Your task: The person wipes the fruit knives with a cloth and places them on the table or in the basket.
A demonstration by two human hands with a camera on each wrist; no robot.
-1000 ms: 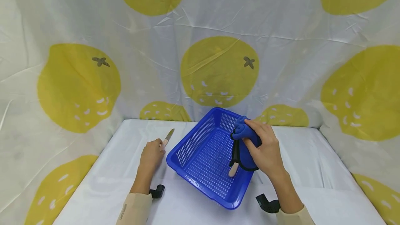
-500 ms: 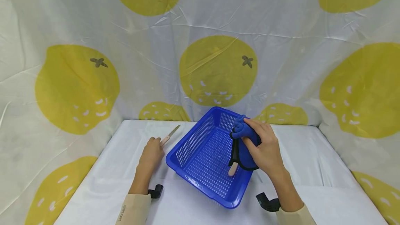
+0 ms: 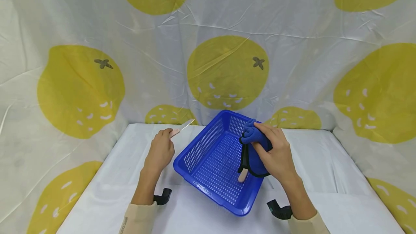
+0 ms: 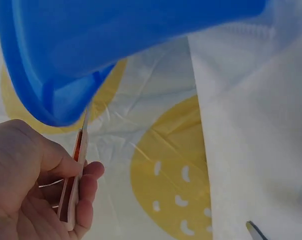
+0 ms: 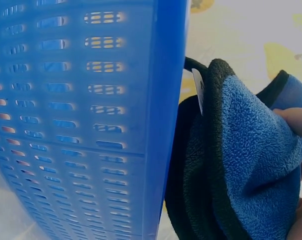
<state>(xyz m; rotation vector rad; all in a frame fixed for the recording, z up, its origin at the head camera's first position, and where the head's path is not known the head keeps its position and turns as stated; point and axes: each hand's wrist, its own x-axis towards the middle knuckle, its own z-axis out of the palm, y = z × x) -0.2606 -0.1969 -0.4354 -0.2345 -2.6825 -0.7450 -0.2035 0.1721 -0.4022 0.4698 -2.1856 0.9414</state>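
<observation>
My left hand holds a folding knife by its pale pink handle, left of the blue plastic basket. The knife's blade is out and points up and to the right, toward the back. In the left wrist view, thumb and fingers pinch the slotted handle, and the basket hides part of the blade. At the basket's right side my right hand grips a bunched blue cloth with black edging, which hangs over the rim. A pale handle shows inside the basket below the cloth; its other end is hidden.
The basket stands at an angle on a white-covered table. Behind it hangs a white curtain with yellow lemon prints. A black camera mount sits on the left wrist and another black mount on the right.
My left hand has lifted the knife and moved slightly away from me; the blade has swung further to the right. The right hand and the cloth have stayed in place.
</observation>
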